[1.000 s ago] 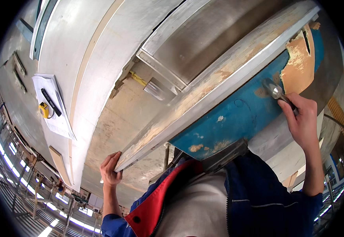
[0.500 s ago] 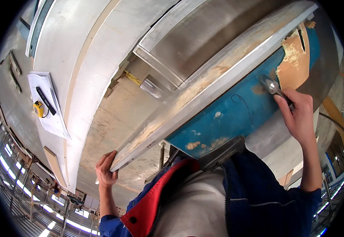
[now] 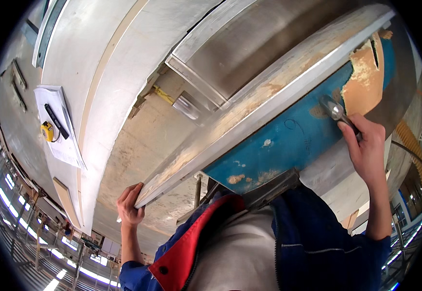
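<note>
While the view tilts steeply, items are listed from left to right. Far left: a white paper sheet (image 3: 58,126) lying on a pale surface, with a yellow tape measure (image 3: 47,131) and a dark pen (image 3: 56,121) resting on it, well apart from both hands. Lower left: left hand (image 3: 129,204), fingers curled round the lower end of a long pale board (image 3: 264,99), gripping its edge. The board's long axis runs from that hand diagonally up to the upper right. Beneath its edge: a blue painted panel (image 3: 279,145), paint worn through to tan patches, the largest bare area (image 3: 363,82) at upper right. Centre bottom: the person's blue jacket with red lining (image 3: 196,247). Right: right hand (image 3: 366,145), closed round the handle of a metal scraper (image 3: 334,110), blade laid flat against the blue panel just beside the bare area. The scraper's blade points up and left from the hand. The right hand is the nearer to the remaining paint; the left only steadies the board's far end.
</note>
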Motion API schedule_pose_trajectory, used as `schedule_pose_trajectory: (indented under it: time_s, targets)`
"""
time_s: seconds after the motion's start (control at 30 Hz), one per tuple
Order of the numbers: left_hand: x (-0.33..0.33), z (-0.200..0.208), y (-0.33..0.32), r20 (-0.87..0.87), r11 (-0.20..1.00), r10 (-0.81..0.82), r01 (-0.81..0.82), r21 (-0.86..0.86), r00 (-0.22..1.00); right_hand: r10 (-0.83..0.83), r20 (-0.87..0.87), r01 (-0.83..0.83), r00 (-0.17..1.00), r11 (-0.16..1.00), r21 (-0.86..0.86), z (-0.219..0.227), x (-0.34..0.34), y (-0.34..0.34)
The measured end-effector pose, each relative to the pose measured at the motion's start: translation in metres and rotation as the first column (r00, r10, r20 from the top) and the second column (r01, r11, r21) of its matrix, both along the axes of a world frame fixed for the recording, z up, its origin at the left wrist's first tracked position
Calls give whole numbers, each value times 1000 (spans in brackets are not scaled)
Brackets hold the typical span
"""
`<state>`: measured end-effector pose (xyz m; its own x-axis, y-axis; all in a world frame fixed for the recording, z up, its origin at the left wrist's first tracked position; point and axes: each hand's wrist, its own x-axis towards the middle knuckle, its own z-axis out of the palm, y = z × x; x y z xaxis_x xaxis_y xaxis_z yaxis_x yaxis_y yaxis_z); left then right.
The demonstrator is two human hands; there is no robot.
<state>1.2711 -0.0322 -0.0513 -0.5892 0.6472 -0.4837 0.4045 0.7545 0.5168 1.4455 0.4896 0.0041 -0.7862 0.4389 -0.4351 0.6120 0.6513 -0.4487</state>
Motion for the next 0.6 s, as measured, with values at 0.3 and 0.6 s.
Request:
schedule_pose_trajectory:
  time_s: [0.3,0.6]
  targets:
    - [1,-26,0,19,998,4,-5,58,1000,18,-48,-16,999,999,48,15,2,-13]
    - [1,-7,4,-5,999,0,0,43,1000,31,-13,-31,999,999,17,3,1,-1]
